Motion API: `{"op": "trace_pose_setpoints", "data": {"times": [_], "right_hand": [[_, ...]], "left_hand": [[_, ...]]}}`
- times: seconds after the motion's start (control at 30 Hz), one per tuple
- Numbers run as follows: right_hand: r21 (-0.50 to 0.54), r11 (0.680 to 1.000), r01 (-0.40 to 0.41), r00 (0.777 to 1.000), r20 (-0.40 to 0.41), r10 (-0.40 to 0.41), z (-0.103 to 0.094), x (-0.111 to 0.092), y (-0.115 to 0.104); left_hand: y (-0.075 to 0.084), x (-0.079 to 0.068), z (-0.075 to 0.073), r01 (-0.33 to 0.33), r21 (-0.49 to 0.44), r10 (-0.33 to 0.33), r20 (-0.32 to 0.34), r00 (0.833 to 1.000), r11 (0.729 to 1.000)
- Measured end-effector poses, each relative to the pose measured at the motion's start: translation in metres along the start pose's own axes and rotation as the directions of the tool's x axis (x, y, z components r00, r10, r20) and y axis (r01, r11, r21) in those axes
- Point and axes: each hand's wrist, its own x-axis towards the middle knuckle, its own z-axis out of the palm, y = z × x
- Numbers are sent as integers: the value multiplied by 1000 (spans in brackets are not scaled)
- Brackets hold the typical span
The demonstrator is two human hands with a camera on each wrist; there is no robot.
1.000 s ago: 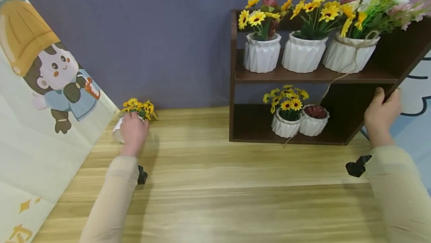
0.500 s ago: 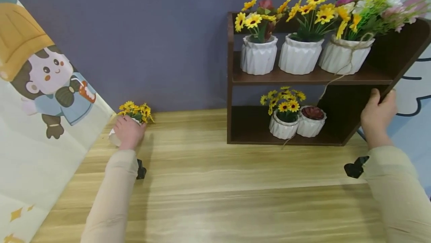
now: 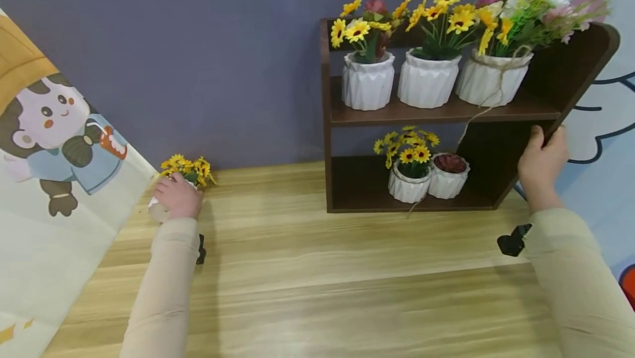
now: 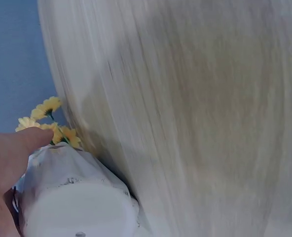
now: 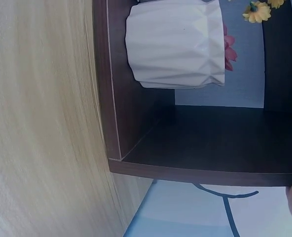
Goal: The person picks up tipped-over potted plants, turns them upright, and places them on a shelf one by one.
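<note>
At the back left of the table, my left hand (image 3: 179,197) holds a white flowerpot (image 3: 157,209) of yellow flowers (image 3: 186,167). The pot leans over; its pale underside (image 4: 82,212) faces the left wrist view, where the thumb lies at the rim beside the blooms. My right hand (image 3: 543,162) grips the right side panel of a dark brown two-tier shelf (image 3: 446,118), thumb on the inner face. Three white pots stand on the upper tier, among them a twine-tied pot (image 3: 493,79). Below sit a small sunflower pot (image 3: 409,184) and a red succulent pot (image 3: 448,179).
The wooden table (image 3: 347,270) runs up to a grey-blue backdrop (image 3: 223,60). A cartoon-printed cloth (image 3: 64,143) borders the left, another printed cloth (image 3: 610,126) the right. Loose twine (image 3: 463,132) hangs from the upper tier. Black devices (image 3: 513,241) sit at the wrists.
The head view has turned slightly right, so everything sits further left in it. My left fingers now reach further over the pot. The right hand keeps its place on the shelf.
</note>
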Motion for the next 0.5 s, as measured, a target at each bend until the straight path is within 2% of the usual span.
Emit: {"op": "trace_pose_setpoints", "data": {"times": [0.27, 0.5], "right_hand": [[3, 1000, 12, 1000, -8, -12, 0, 1, 0], [7, 1000, 11, 1000, -3, -11, 0, 1, 0]], "left_hand": [[-2, 0, -1, 33, -33, -34, -23, 999, 999], [-5, 1, 1, -3, -8, 3, -40, 999, 1000]]}}
